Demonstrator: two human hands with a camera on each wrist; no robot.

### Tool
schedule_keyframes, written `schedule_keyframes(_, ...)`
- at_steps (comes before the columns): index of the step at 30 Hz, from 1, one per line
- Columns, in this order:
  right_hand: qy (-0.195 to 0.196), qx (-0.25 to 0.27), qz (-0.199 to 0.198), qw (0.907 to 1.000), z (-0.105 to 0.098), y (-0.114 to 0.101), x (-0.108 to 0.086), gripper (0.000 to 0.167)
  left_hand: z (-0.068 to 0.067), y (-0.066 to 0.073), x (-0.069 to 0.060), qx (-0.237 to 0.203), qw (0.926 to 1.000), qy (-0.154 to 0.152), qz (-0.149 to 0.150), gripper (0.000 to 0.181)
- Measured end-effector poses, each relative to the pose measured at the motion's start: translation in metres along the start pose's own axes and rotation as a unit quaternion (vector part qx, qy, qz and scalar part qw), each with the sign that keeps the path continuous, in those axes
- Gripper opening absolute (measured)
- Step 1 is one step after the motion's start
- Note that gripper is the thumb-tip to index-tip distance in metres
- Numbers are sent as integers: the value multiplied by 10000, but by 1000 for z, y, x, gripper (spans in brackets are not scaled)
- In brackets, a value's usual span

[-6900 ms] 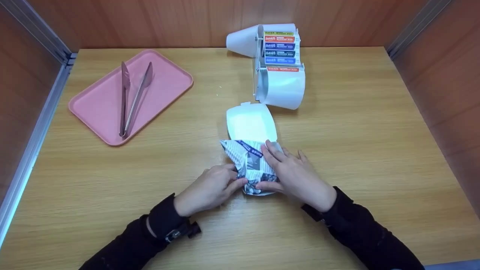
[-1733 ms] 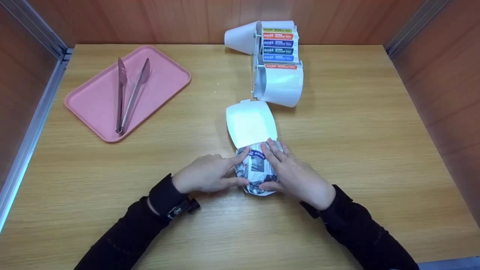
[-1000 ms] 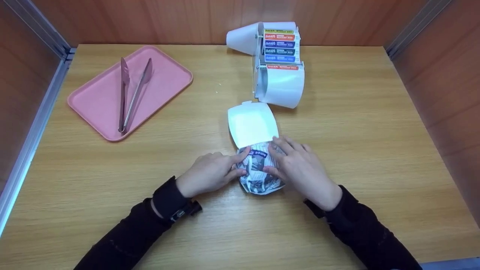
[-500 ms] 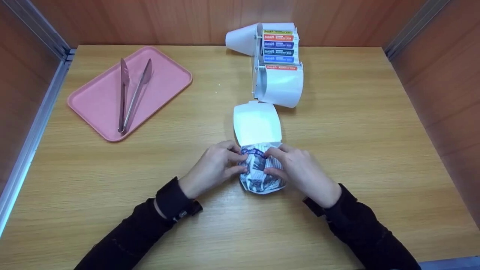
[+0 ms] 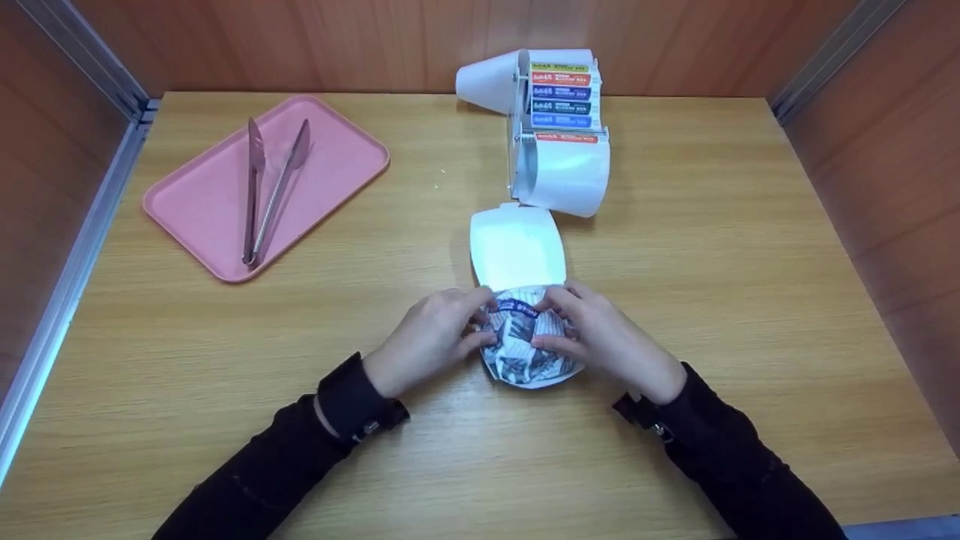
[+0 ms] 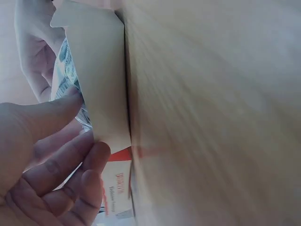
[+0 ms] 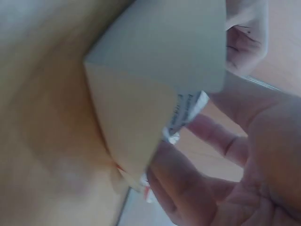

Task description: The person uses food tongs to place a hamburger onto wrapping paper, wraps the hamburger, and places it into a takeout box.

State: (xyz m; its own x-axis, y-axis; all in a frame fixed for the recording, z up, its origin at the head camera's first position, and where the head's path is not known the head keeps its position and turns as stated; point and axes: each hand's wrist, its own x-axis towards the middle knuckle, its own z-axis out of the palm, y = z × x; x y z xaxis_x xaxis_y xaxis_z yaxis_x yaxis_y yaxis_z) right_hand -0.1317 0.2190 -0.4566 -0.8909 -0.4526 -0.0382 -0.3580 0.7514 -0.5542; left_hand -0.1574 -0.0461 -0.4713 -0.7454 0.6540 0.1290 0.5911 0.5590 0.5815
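Note:
A round bundle wrapped in newsprint-patterned paper sits in the lower half of a white clamshell box, whose lid lies open away from me. My left hand holds the bundle's left side with bent fingers and thumb. On the opposite side, my right hand grips it the same way. The left wrist view has the left thumb pressing the wrapper just inside the box wall, with fingers by the box corner. In the right wrist view, the box wall hides part of the wrapper. The paper covers the bundle's contents.
Just behind the box lid stands a dispenser with white cups and coloured labels. A pink tray bearing metal tongs lies at the back left. Wooden panels enclose the table at the back and sides.
The wrapper's loose pointed corner at the upper left is folded down into the box. The box has shifted slightly right. My right hand's fingers, earlier flat on the paper, are now bent.

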Motion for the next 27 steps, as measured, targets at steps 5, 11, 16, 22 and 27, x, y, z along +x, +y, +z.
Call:
schedule_keyframes(5, 51, 120, 117, 9998, 1, -2, 1, 60, -6, 3, -6, 755, 9922, 113, 989, 29)
schedule_keyframes(11, -226, 48, 385, 9990, 1, -9, 6, 73, -9, 7, -8, 1133, 9875, -17, 1095, 17)
schedule_keyframes(16, -204, -84, 236, 9995, 5, -16, 15, 72, -8, 9, -9, 1535, 9850, 65, 782, 22)
schedule_keyframes(22, -376, -51, 183, 9991, 10, -26, 34, 71, -18, 2, -12, 1919, 9803, 164, 435, 11)
schedule_keyframes(27, -627, -11, 304, 9976, 16, -35, 54, 71, -31, -12, -14, 1424, 9896, 7, -196, 12)
